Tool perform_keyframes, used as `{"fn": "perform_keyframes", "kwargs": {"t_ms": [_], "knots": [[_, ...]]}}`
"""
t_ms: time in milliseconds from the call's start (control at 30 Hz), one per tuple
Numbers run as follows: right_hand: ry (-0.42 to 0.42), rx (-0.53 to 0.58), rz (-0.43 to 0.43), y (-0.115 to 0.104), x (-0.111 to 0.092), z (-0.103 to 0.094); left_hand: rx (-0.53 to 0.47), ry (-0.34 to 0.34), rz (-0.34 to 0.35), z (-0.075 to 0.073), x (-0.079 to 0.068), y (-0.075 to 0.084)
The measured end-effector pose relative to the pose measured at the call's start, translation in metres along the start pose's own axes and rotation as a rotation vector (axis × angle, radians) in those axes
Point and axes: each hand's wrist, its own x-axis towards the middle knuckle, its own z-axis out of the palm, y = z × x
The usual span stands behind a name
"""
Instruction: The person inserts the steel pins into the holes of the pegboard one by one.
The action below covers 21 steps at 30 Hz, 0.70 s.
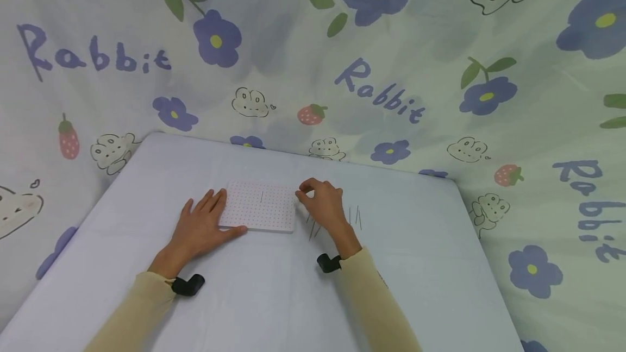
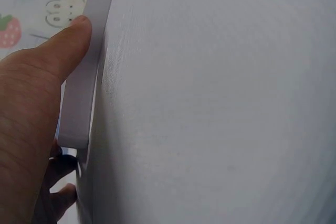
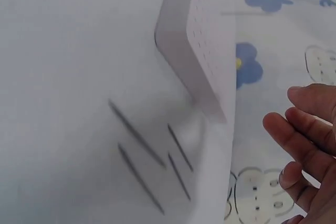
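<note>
A white board [image 1: 239, 205] with a grid of small holes lies flat on the table. One thin dark needle-like rod [image 1: 261, 196] stands up from it; the right wrist view shows this rod [image 3: 247, 13] faintly. My left hand [image 1: 200, 227] rests at the board's left side, its fingers along the left edge. The left thumb [image 2: 73, 43] lies extended against the front side. Just off the board's right edge hovers my right hand [image 1: 323, 205], fingers bent loosely, thumb and index finger apart. Nothing shows between the right fingertips [image 3: 275, 124].
Several thin dark rods [image 3: 136, 132] lie on the white table [image 1: 274, 297], under and right of the right hand. Behind the table hangs a printed cloth [image 1: 288, 58] with flowers and rabbits. Each wrist wears a black camera [image 1: 188, 286].
</note>
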Motion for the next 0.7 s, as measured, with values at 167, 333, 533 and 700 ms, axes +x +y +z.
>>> {"fn": "perform_keyframes", "kwargs": {"t_ms": [167,333,533,700], "knots": [[0.014,0.024,0.052,0.025,-0.006,-0.017,-0.003,0.003,0.005,-0.001,0.000,0.000],[0.027,0.040,0.107,0.054,-0.015,-0.031,-0.006,-0.007,0.007,-0.003,0.000,0.001],[0.061,0.042,0.141,0.085,-0.028,-0.043,-0.011,-0.018,0.006,-0.005,0.000,0.002],[0.085,0.052,0.160,0.100,-0.037,-0.049,-0.013,-0.021,0.003,-0.002,0.000,0.000]]}}
